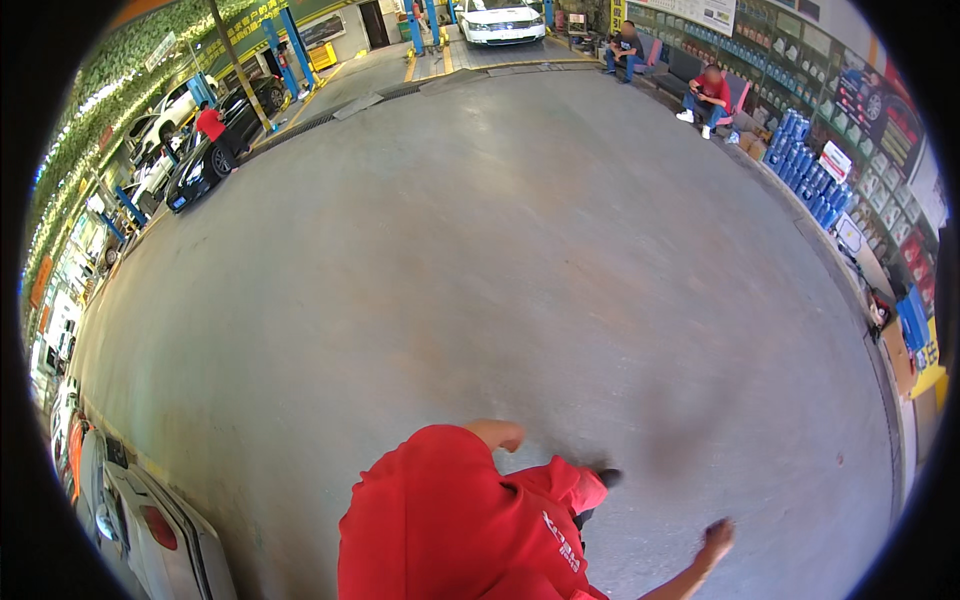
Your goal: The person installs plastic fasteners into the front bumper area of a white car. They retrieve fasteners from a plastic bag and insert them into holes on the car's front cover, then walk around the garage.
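Note:
My left hand shows past my red sleeve, in front of my body, with its fingers curled in. Nothing is seen in it. Out to the right at the lower edge, my right hand hangs above the floor at the end of a bare forearm, loosely closed, with no object showing. Neither hand touches anything. A dark shoe of mine juts forward beneath my red clothing. Around both hands lies the grey workshop floor.
A silver car stands close at the lower left. Along the left are a black car, blue lift posts and a person in red. A white car faces me far ahead. On the right are two seated people, blue bottles and shelves.

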Demonstrator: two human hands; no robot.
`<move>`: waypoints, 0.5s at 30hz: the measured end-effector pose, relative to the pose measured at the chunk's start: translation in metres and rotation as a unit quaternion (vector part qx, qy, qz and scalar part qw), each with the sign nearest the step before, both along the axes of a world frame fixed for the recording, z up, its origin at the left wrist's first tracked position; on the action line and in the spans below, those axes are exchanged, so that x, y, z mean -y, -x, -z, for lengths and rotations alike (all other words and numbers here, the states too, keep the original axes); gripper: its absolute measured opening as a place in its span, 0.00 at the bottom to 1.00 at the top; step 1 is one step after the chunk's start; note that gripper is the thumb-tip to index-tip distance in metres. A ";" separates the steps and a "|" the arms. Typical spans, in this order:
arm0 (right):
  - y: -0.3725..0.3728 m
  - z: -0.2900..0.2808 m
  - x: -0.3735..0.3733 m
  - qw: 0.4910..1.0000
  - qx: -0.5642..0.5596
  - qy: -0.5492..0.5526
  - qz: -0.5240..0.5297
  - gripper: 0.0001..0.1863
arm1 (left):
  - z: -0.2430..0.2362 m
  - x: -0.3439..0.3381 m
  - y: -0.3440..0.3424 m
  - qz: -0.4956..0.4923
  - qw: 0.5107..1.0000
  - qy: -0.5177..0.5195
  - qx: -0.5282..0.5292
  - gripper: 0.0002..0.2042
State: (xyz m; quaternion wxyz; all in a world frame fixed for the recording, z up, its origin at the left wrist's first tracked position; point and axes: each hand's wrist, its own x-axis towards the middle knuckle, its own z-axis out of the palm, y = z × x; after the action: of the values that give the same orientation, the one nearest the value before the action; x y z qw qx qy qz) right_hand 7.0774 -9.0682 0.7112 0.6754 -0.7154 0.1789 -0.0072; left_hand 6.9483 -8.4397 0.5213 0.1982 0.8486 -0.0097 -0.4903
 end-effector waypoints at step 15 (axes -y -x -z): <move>0.067 0.089 0.155 0.892 -0.392 0.146 -0.171 0.06 | -0.176 0.358 -0.383 -0.049 0.955 0.196 0.215 0.13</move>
State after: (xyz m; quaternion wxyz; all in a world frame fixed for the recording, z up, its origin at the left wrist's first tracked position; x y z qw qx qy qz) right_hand 7.0100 -9.2232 0.6226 0.4296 -0.7702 0.3008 0.3630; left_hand 7.3311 -8.7973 0.6972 0.3775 0.8780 -0.1068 -0.2742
